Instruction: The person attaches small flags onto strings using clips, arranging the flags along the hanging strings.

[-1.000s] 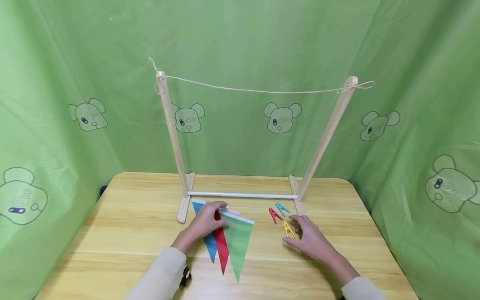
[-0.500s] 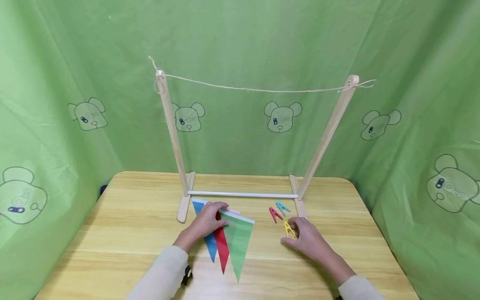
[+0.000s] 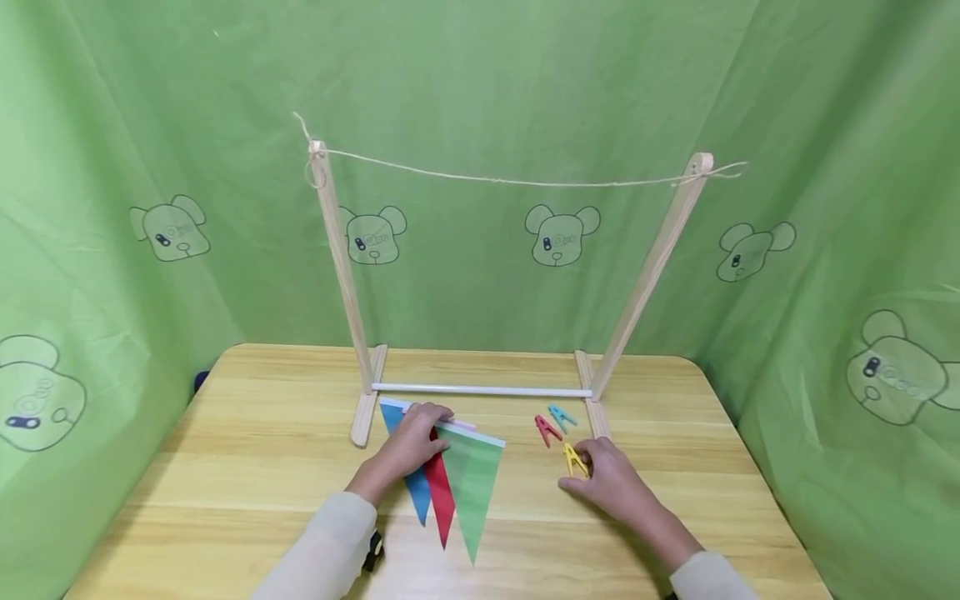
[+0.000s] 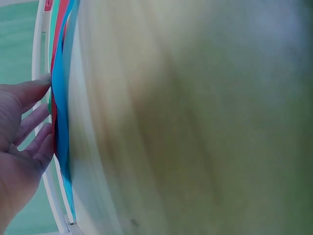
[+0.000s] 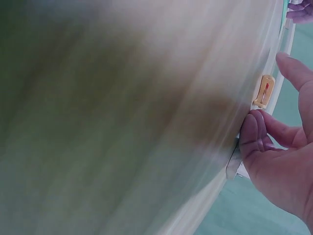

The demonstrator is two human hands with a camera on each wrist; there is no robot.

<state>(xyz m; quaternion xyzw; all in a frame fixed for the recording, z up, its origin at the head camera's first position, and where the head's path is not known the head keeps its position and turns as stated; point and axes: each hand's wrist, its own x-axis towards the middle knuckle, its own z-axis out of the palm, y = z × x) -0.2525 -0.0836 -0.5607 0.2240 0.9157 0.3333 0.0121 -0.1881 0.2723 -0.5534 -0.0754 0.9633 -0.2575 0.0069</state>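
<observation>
Closer round the yellow peg (image 3: 572, 457), the right hand (image 3: 612, 482) has been brought, grip unclosed, the peg's legs pointed palmward.

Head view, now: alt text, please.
Left hand touches blue, red and green pennants on a wooden table; right hand is at a yellow clip, near a red clip and a blue clip. Behind, a string spans a wooden frame.
</observation>
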